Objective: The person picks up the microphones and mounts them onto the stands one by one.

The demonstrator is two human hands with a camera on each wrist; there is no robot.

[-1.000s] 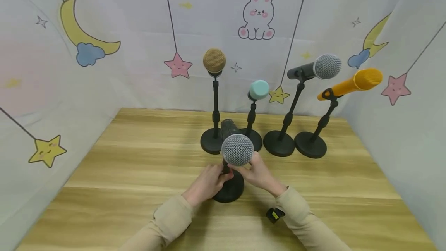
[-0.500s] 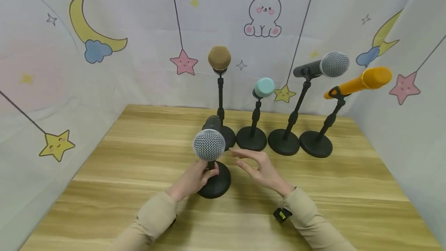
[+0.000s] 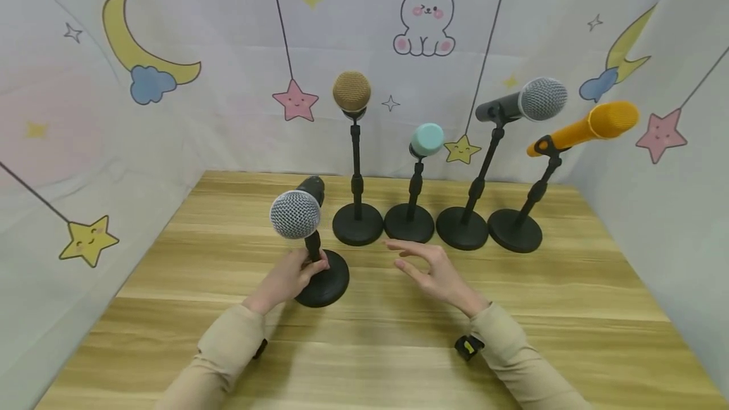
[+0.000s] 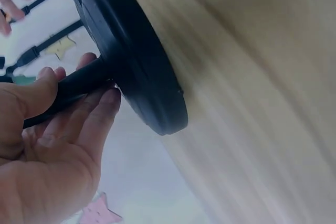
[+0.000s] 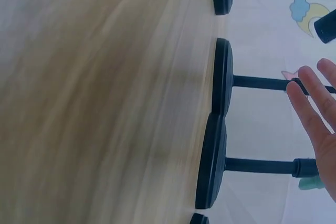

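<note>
My left hand [image 3: 285, 280] grips the thin black pole of a microphone stand, low down near its round base [image 3: 332, 283]. A black microphone with a silver mesh head [image 3: 295, 214] sits on top, tilted toward me. In the left wrist view the thumb and fingers [image 4: 92, 137] wrap the pole [image 4: 84, 83] just above the base, which is close over the wooden table. My right hand [image 3: 441, 274] hovers with spread, gently bent fingers and holds nothing. It is in front of the stand with the mint-headed microphone [image 3: 428, 139].
Along the back of the table [image 3: 387, 359] stand a gold-headed microphone [image 3: 352, 92], the mint one, a dark one with a silver head [image 3: 542, 100] and an orange one [image 3: 612, 120], each on a round-based black stand. A patterned white cloth [image 3: 239, 30] closes the back and sides.
The left hand has carried the silver-headed microphone and its stand leftward, away from in front of the back row. The right hand has let go of the stand and stays at the right.
</note>
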